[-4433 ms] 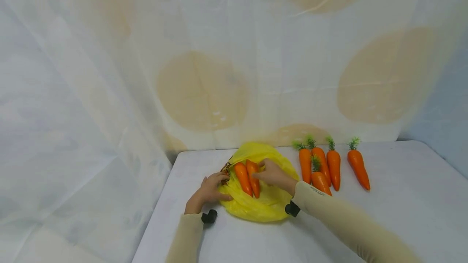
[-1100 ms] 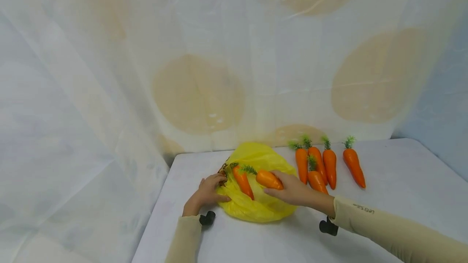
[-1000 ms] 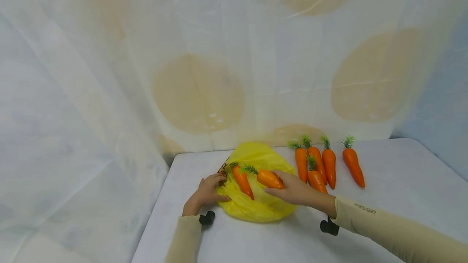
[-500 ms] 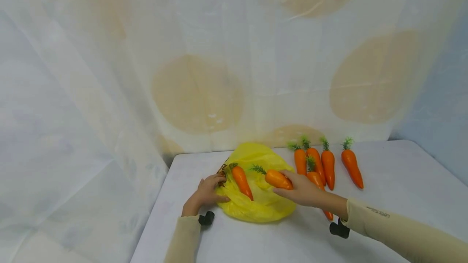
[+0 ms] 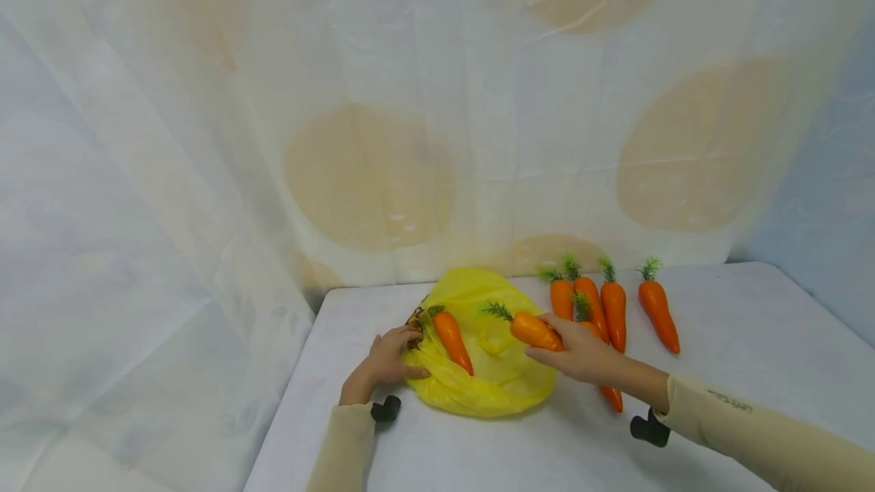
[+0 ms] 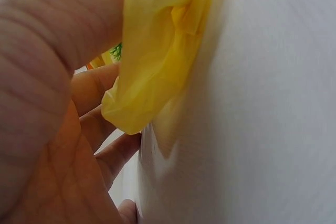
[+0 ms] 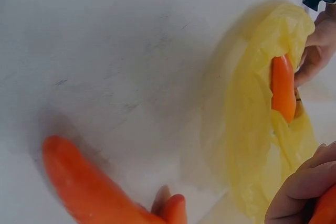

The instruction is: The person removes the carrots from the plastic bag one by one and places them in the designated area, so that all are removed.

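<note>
A yellow plastic bag lies on the table with its mouth spread wide. My left hand holds the bag's left edge by its dark drawstring; in the left wrist view the thumb is over the thin film. One orange carrot with a dark green top rests in the bag's mouth. Above the bag's right side, my right hand grips another carrot, its leafy end pointing left. Its tip is hidden in the hand.
Several carrots lie right of the bag: a left one, a long one and a front carrot partly hidden by my right hand. One separate carrot lies farther right. A patterned curtain hangs behind the white table.
Earlier, two carrots lay together at the bag's mouth, the right hand on one. That carrot has been lifted and carried to the right, leaving one there. The left hand stays in place.
</note>
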Demonstrator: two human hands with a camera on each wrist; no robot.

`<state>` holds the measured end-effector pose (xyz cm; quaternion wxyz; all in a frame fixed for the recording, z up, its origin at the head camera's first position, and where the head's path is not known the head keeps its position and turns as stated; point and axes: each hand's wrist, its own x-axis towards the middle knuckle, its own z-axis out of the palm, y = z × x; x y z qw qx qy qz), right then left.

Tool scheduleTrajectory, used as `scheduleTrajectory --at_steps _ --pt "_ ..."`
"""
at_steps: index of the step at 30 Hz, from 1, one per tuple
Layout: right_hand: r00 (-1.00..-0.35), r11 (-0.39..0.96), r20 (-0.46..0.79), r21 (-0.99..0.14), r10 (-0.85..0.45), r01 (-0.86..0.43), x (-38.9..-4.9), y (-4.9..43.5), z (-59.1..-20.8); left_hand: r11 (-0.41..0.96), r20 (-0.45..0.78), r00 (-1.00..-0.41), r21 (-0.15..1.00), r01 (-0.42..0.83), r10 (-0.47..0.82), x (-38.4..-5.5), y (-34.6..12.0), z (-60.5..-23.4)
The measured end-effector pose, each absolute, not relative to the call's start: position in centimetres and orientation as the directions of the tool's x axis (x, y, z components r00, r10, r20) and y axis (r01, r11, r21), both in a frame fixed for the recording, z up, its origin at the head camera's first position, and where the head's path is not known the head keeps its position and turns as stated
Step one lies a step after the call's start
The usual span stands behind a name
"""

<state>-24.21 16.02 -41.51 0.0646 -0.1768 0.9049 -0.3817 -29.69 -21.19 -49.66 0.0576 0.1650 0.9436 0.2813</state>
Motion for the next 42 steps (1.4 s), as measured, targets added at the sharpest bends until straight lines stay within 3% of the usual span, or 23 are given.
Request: scheduleTrajectory --at_steps 11,35,42 --pt "-0.957 0.681 -0.033 -0.710 -0.288 -0.181 -24.4 17.6 -42.0 0.787 -0.025 -0.941 0.556 0.268 0.338 -29.7 -21.2 -49.7" --pt "-0.971 0.681 0.041 -0.706 -0.236 -0.195 -24.4 21.3 -44.1 0.789 -0.025 -0.942 0.554 0.266 0.336 -29.9 -21.2 -49.6" --pt "-0.981 0.723 -0.038 -0.681 -0.189 -0.112 -24.5 22.2 -44.6 0.787 -0.027 -0.942 0.557 0.265 0.335 -29.8 -21.2 -49.6"
